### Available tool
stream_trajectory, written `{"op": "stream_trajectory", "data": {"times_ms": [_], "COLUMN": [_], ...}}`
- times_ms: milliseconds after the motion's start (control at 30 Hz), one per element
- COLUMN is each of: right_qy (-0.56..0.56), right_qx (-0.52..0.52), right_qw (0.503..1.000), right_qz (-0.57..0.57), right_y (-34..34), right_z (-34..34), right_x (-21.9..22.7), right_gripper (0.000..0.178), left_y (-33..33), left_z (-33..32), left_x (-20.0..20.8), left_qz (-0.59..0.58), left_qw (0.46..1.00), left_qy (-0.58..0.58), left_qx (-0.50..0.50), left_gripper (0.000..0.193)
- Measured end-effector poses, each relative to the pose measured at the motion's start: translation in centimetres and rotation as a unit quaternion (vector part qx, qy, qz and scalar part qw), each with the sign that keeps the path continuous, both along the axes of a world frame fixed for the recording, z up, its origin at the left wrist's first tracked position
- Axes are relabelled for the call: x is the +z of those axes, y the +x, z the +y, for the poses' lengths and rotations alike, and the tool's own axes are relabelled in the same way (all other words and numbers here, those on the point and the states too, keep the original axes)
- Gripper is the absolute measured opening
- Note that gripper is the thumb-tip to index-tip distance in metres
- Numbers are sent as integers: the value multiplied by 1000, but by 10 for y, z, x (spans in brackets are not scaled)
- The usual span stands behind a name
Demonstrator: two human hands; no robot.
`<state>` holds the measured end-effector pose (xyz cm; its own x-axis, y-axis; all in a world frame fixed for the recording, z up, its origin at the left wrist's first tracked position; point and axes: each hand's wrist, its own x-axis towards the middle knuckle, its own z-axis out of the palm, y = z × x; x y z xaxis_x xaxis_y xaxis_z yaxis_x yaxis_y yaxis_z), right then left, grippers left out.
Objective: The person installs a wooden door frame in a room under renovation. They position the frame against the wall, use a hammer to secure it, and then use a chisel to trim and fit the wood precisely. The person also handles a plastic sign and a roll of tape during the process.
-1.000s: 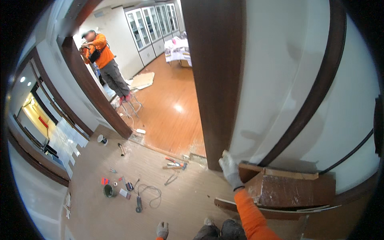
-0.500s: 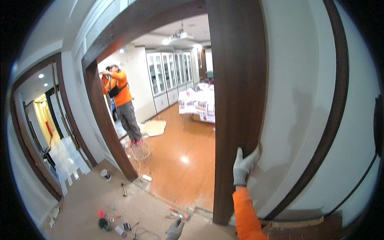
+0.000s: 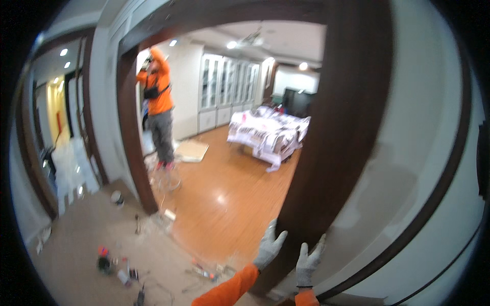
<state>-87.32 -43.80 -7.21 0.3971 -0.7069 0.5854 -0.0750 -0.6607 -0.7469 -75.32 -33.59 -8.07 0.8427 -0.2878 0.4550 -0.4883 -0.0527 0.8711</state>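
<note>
A wide dark brown wooden door casing (image 3: 347,97) runs down the right side of the doorway. Low on its doorway-side edge lies my left hand (image 3: 268,248), in a grey knitted glove, fingers stretched upward and thumb apart. My right hand (image 3: 309,263), gloved the same way, is against the casing's lower face near its wall-side edge. Its fingers are spread and point up. Neither hand grips anything that I can see, though the left fingers' far side is hidden by the casing edge.
A co-worker (image 3: 161,97) in orange stands on a stool (image 3: 168,179) by the opposite jamb (image 3: 133,137). Tools (image 3: 204,271), a dark green pot (image 3: 104,264) and cables lie on the floor. Beyond the doorway stands a paper-covered table (image 3: 265,130) before glass-fronted cabinets (image 3: 224,84).
My left hand has risen from above the floor tools to the casing's edge. My right hand is still at the casing. The view has shifted, and the co-worker's arm is raised higher.
</note>
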Motion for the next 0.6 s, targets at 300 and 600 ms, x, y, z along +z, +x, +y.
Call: {"op": "stream_trajectory", "data": {"times_ms": [300,600], "right_qy": [73,-40], "right_qx": [89,483], "right_qw": [946,457], "right_qz": [303,746], "right_y": [-28,-147], "right_z": [39,116], "right_x": [-168,-395], "right_gripper": [59,29], "left_y": [-12,-136], "left_z": [189,629], "left_x": [-171,-370], "left_qz": [193,705], "left_qw": [935,595], "left_qy": [213,286], "left_qx": [-206,257], "left_gripper": [63,55]}}
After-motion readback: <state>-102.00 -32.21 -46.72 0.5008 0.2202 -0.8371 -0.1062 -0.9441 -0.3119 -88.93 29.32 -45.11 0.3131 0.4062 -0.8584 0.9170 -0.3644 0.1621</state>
